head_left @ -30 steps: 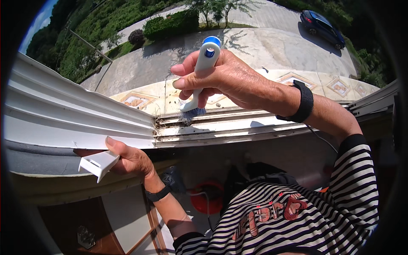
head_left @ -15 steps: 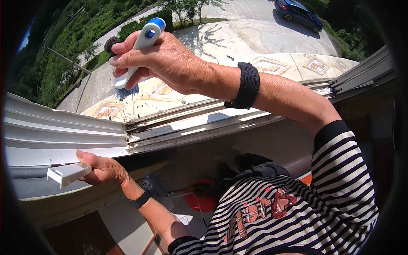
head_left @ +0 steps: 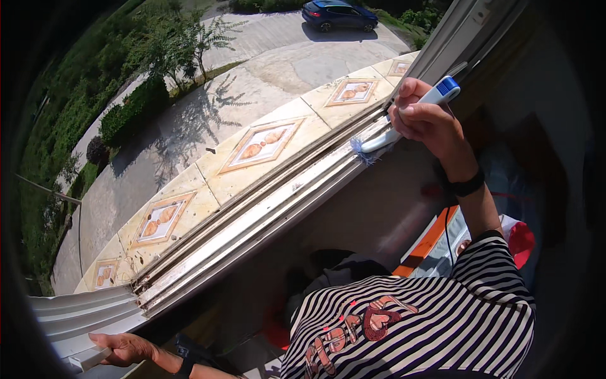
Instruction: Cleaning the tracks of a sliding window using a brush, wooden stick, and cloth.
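Clearly lettered shirt (head_left: 410, 322), brush (head_left: 380, 140) in fingers (head_left: 413, 87)

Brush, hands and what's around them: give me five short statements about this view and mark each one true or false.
1. The right hand holds the brush. True.
2. The left hand is empty. False: the left hand holds a white piece.
3. A blue car stands outside. True.
4. The right wrist is bare. False: it wears a black band.
5. The shirt is striped. True.
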Demonstrator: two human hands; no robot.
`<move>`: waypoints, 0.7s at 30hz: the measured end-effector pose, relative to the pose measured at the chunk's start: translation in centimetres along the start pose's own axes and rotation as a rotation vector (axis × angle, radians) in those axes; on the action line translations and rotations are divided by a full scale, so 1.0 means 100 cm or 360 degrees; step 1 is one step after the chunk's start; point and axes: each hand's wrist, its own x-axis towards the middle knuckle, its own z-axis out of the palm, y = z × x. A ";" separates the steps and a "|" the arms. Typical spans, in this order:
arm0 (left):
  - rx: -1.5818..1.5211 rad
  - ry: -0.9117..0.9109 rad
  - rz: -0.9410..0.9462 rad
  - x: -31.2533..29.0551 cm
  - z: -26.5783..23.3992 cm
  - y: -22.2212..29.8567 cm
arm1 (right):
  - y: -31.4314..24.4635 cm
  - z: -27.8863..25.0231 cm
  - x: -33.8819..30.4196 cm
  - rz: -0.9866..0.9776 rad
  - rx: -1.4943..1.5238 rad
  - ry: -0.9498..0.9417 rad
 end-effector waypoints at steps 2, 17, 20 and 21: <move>0.0104 -0.0009 -0.0026 -0.001 0.000 -0.004 | -0.002 -0.023 -0.013 -0.0016 0.0010 0.0072; 0.0099 0.0035 0.0107 0.001 0.002 0.016 | 0.044 0.036 -0.015 0.0079 0.0029 -0.0001; -0.0184 0.0059 -0.0220 -0.007 -0.004 0.012 | 0.055 0.099 -0.004 0.0115 0.0092 -0.0250; -0.0100 0.0040 -0.0141 -0.006 -0.007 0.012 | 0.063 0.120 -0.003 0.0079 0.0145 -0.0372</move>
